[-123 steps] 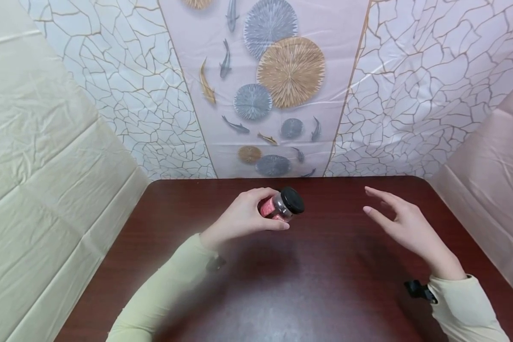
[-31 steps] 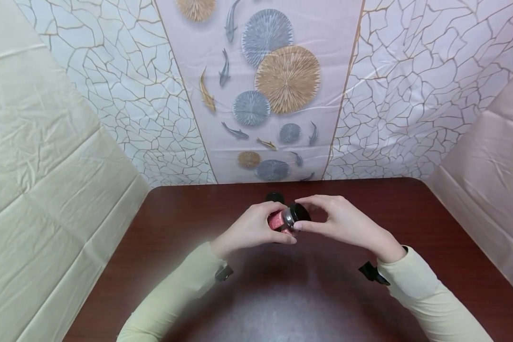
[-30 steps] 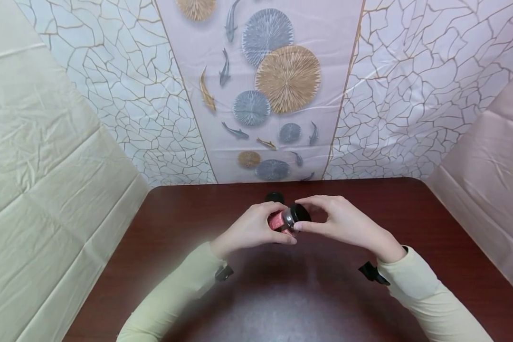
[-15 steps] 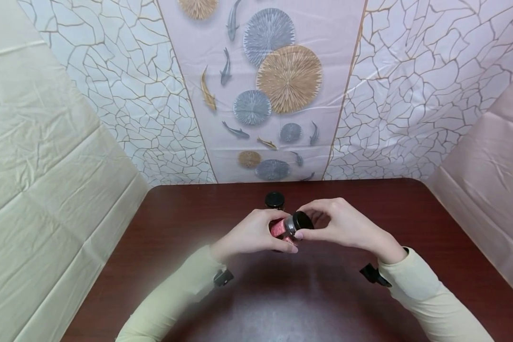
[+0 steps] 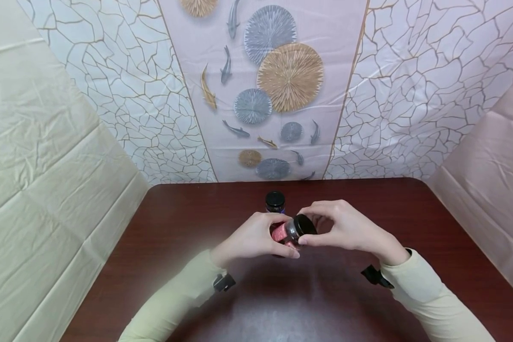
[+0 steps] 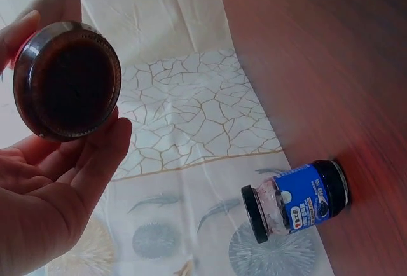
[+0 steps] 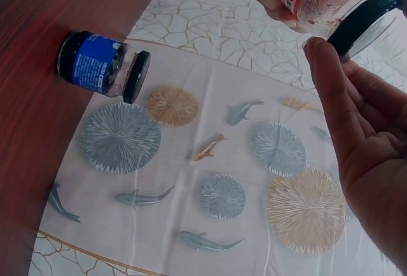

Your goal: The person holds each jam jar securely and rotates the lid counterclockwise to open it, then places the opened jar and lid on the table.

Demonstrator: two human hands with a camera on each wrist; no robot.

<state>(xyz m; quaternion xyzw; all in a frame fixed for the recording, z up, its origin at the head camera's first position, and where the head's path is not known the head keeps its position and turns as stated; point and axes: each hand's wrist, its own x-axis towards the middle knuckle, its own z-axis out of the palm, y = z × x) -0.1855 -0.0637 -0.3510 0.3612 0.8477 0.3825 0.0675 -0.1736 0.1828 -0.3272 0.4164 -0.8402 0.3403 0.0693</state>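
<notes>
My left hand (image 5: 256, 238) grips a glass jar with a red label (image 5: 280, 232), tilted so that its black lid (image 5: 305, 225) points up and to the right. On the rim of that lid are the thumb and fingers of my right hand (image 5: 346, 225), pinching it from the right side. The left wrist view looks at the dark round base of the held jar (image 6: 67, 85). Clear glass shows between the red label and the lid (image 7: 362, 25) in the right wrist view, with the lid on the jar.
Behind the hands a second jar (image 5: 275, 200), blue-labelled with a black lid, stands upright on the dark red-brown table (image 5: 188, 204). Its blue label (image 6: 302, 193) shows plainly in the left wrist view. Patterned cloth (image 5: 290, 142) hangs behind the table, and plain cloth flanks both sides.
My right hand, earlier apart at the right, has come to the jar's lid. Over the last second both hands and the jar have lowered slightly toward me, uncovering more of the blue-labelled jar.
</notes>
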